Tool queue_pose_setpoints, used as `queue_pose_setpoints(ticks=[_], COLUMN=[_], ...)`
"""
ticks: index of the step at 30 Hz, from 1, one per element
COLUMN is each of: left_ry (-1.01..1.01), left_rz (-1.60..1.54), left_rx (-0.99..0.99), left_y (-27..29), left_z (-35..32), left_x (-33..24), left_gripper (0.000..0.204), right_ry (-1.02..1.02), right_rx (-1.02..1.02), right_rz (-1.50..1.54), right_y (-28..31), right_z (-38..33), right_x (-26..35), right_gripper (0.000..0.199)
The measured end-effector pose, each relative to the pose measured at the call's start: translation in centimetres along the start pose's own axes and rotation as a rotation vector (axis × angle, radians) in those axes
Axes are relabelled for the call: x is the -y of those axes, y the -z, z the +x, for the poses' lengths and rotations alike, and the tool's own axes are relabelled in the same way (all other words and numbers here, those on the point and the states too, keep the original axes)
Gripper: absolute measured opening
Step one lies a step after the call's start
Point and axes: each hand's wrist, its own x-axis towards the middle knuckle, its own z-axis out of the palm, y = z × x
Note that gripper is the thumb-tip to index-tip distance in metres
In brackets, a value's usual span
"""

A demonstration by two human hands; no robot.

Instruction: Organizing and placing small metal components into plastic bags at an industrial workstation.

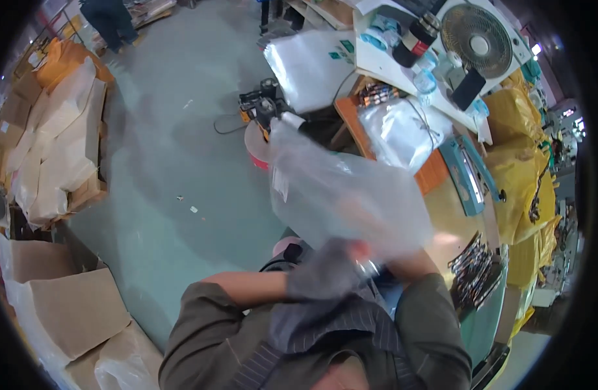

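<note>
Somewhat cloudy plastic bag (351, 192), indistinct inside.

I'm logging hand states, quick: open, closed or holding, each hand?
Left hand: gloved, blurred, by the bag's near edge; grip cannot be told.
Right hand: blurred, faint through the bag; open or closed cannot be told.

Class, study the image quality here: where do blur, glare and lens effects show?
Head view: motion blur smears the left hand and translucent plastic bag; head view: glare whitens the shiny plastic packets; head view: corners fall to black around a curved fisheye rim.
</note>
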Motion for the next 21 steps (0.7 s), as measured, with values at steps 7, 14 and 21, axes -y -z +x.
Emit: queue_pose_setpoints(ticks=[7,14,21], left_ry=[0.857,0.436,0.799], left_rz=[-0.061,1.192,1.165], left_rx=[-0.717,-0.102,-0.077], left_y=[6.0,10.3,15.8], left_z=[-10.2,0.1,4.6], left_x=[12.2,11.9,27.2], left_gripper=[0.031,0.084,0.038], right_ry=[0.14,0.329,-0.194], right_rx=[-0.345,-0.092,-0.316], right_rz=[0.01,-0.442,-0.413], right_y=[-7.0,-7.6,-2.0], right_z=[1.6,2.5,0.8], right_x=[5.1,8.0,2.7], right_gripper=[0.041,0.011,0.023])
